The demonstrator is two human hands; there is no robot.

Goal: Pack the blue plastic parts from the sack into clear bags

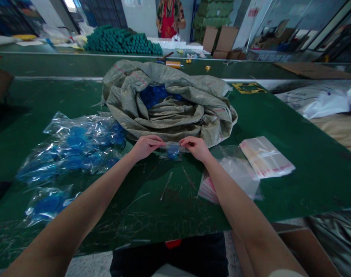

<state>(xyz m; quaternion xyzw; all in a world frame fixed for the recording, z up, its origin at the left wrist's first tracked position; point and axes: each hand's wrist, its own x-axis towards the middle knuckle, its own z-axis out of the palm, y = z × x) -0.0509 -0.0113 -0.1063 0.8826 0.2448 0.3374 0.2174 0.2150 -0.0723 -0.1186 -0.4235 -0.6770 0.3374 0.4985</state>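
A small clear plastic bag with a blue item (173, 151) in it is stretched between my two hands, just in front of the big woven sack. My left hand (148, 146) pinches the bag's left upper corner, and my right hand (196, 147) pinches the right one. Inside the open grey-green sack (175, 115) several blue pieces (155, 96) show. On the left lies a pile of clear bags with blue contents (77, 148), and one more such bag (47, 204) is nearer me. Flat empty bags (235, 175) are beside my right forearm.
A stack of clear bags (266, 157) lies on the right of the green table (308, 181). Thin strips lie in front of my hands. Beyond are green rolls (120, 40), an orange tube (173, 64), cardboard boxes (221, 38) and a person in a red apron (167, 23).
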